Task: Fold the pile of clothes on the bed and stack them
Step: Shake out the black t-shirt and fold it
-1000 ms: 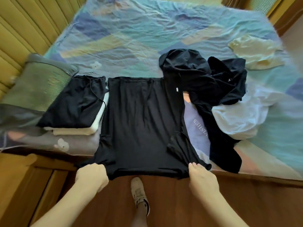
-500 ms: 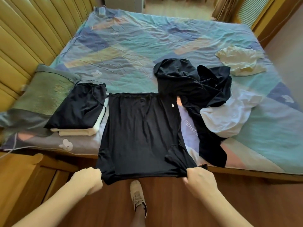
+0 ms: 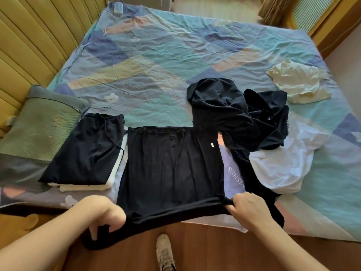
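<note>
Nearest the person, the left hand pinches the near left corner of a black garment, and the right hand grips the near right corner, fingers curled round the hem. The garment lies flat on the bed with its near edge lifted over the bed's side, and a flap of it hangs loose below the left hand toward the wooden floor, just by the person's shoe.

The risks, as I judge them: that hanging flap could drag or bunch under when the hem is carried over, leaving a lumpy fold. If the two corners do not travel evenly, the fold would come out skewed. The fabric looks thin and limp, so it may slip from a light pinch.

Just left of the garment sits the finished stack: a folded black piece on top of a folded white one, its edge touching or nearly touching the garment. A careless sweep of the left arm could knock it askew. To the right, a tangle of black clothes crowds the garment's right edge and far corner, and could get caught up in the fold. A crumpled white garment lies against that tangle.

Farther off, a green pillow rests left of the stack, and a cream garment lies apart near the bed's right side.
</note>
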